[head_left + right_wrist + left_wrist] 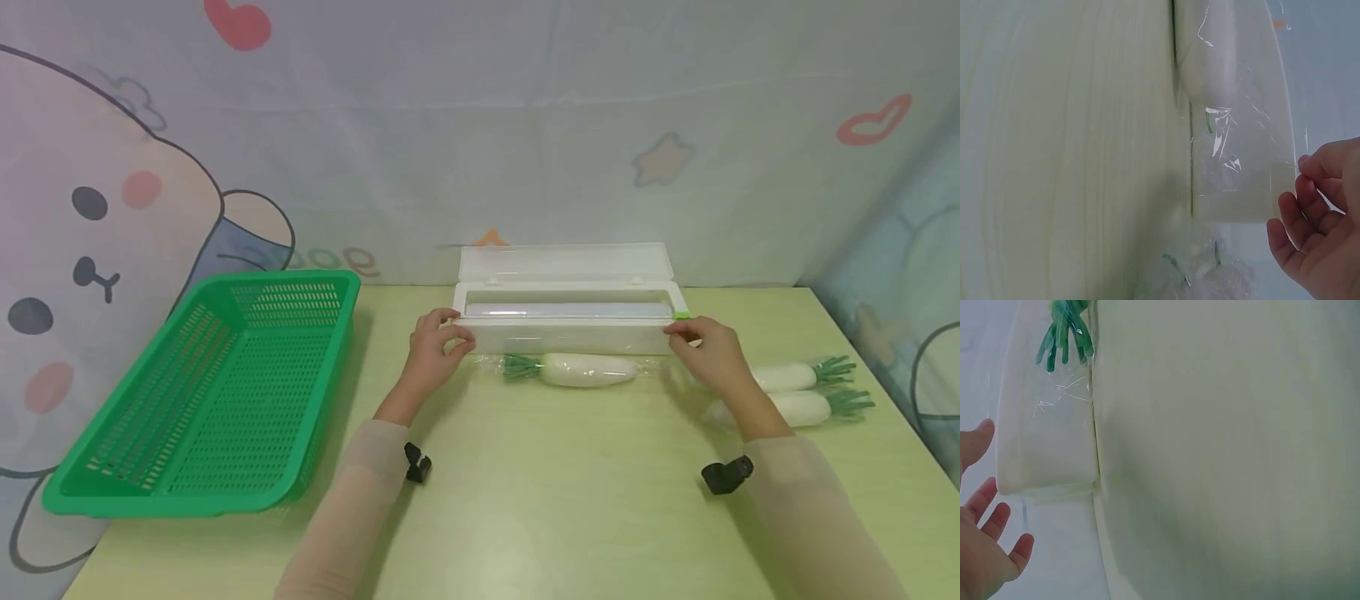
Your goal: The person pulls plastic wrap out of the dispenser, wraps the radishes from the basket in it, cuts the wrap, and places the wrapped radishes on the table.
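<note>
A white cling film dispenser box (pixel 566 340) stands at the back of the table, its lid raised and a roll of film (pixel 570 309) inside. Glossy clear cling film (pixel 1254 137) lies over the box front. At the box's left end, my left hand (pixel 433 350) pinches the film's edge between thumb and finger; the index fingertip is hidden in the left wrist view. My right hand (pixel 708 354) pinches the film at the other end, beside a green slider (pixel 681 316). A wrapped white radish (pixel 588 370) with green stalks lies along the box front.
Two more wrapped white radishes, one upper (pixel 783 377) and one lower (pixel 798 409), lie at the right, partly behind my right forearm. A green plastic basket (pixel 311 442) stands at the left. Printed cloth (pixel 480 150) hangs behind the table (pixel 555 508).
</note>
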`<state>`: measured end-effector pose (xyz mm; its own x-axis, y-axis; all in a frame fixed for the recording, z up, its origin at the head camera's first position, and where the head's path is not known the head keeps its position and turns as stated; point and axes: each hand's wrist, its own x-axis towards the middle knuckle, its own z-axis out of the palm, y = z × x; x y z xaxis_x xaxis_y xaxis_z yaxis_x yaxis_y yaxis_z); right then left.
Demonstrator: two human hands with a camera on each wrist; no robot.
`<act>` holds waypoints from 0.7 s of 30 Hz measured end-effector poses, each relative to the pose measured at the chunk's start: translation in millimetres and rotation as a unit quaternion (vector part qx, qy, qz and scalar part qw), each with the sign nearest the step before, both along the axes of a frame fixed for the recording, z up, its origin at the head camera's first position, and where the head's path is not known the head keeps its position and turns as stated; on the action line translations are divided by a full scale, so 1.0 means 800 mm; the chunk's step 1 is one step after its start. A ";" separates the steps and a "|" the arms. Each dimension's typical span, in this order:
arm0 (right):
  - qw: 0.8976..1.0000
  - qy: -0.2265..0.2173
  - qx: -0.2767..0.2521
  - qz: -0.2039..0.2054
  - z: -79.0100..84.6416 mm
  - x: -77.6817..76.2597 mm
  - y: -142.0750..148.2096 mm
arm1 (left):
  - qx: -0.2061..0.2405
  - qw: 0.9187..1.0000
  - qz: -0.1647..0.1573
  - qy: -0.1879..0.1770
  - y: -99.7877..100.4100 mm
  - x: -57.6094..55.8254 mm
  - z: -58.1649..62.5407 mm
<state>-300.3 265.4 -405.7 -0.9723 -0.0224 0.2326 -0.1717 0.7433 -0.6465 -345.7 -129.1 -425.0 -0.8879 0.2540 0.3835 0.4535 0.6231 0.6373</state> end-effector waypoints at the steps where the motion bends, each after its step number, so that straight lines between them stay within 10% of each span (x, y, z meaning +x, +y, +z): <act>1: 1.000 0.000 0.004 0.005 0.000 0.001 0.001 | -0.003 1.000 -0.004 -0.001 -0.001 0.002 0.000; 14: 0.995 0.035 0.067 0.068 -0.017 0.026 0.011 | -0.064 0.997 -0.033 -0.017 -0.012 0.020 0.001; 21: 0.989 0.018 0.121 0.082 -0.028 0.029 0.008 | -0.148 0.988 -0.034 0.033 -0.013 0.020 -0.001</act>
